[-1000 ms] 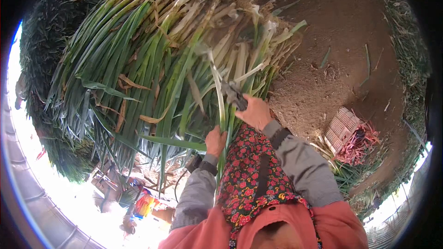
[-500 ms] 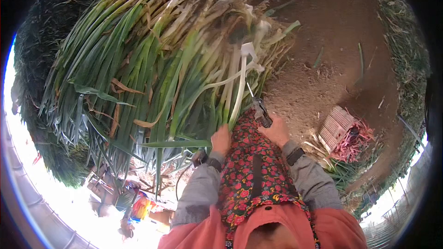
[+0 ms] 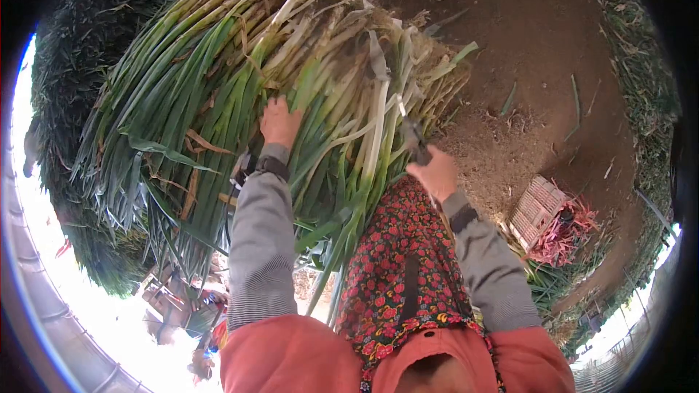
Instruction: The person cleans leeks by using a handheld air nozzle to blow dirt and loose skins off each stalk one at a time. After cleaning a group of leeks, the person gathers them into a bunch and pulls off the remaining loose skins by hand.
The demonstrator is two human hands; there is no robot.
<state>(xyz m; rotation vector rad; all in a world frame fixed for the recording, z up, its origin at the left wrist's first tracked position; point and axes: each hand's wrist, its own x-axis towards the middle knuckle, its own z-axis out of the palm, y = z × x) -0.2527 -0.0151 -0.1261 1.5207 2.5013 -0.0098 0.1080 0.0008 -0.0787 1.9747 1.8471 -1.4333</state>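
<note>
A thick pile of long green onions [image 3: 211, 94] spreads before me, roots at the far side and green leaves hanging toward me. My left hand [image 3: 280, 124] rests on the leaves in mid-pile, thumb apart from the fingers, fingertips partly hidden among the stalks. At the pile's right end my right hand [image 3: 435, 172] is wrapped round a dark air blow gun [image 3: 416, 140], its thin metal nozzle pointing up and away, blurred by motion. Just left of the nozzle lies a green onion with a bare white stalk [image 3: 376, 135], its leaves hanging over the near edge beside my flowered apron [image 3: 393, 247].
On the brown dirt floor [image 3: 524, 44] to the right stands a pinkish woven basket [image 3: 537, 207] with pink strips [image 3: 564, 236] spilling from it. More dark green leaves [image 3: 62, 138] are heaped at the far left. Loose leaf scraps [image 3: 575, 105] lie on the dirt.
My left hand has let go of the white-stalked green onion and moved left and up onto the pile. My right hand with the blow gun has stayed near the same place, the gun slightly higher.
</note>
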